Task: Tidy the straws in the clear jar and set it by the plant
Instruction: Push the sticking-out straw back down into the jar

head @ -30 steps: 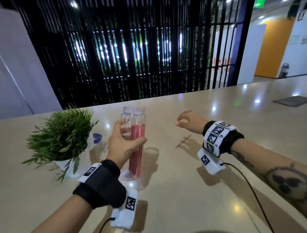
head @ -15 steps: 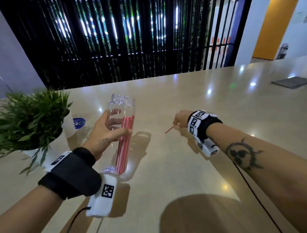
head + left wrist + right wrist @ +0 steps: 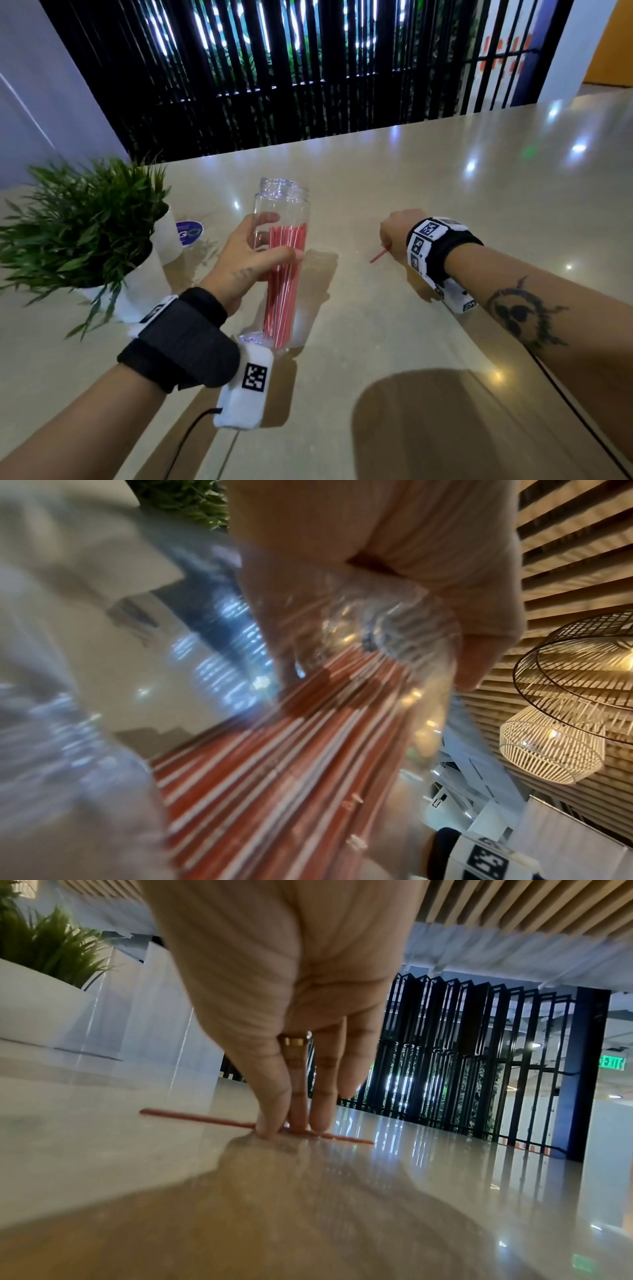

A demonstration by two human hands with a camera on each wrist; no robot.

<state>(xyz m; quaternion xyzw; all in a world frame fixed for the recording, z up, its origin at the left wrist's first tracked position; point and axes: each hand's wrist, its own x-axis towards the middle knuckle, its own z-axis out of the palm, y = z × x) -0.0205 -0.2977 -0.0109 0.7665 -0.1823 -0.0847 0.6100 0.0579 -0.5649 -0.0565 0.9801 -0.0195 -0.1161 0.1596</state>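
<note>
My left hand (image 3: 246, 253) grips the clear jar (image 3: 281, 212) round its middle, and the jar leans with its open mouth away from me. Several red-and-white straws (image 3: 287, 284) stand bundled inside it; the left wrist view shows these straws (image 3: 291, 777) blurred through the wall. A green plant (image 3: 78, 222) in a white pot (image 3: 133, 294) stands just left of the jar. On the beige table (image 3: 445, 178), my right hand (image 3: 394, 233) is down on a loose straw (image 3: 378, 256). In the right wrist view my thumb and fingertips (image 3: 267, 1129) pinch that loose straw (image 3: 198, 1118) against the tabletop.
A round blue sticker (image 3: 189, 233) lies behind the pot. A black slatted screen (image 3: 308, 85) runs along the table's far edge. Black cables (image 3: 582, 418) trail from both wrist bands across the near table.
My right hand has dropped from above the table onto the loose straw and pinched it. The left hand has kept its grip on the jar, which now leans more. My view has shifted.
</note>
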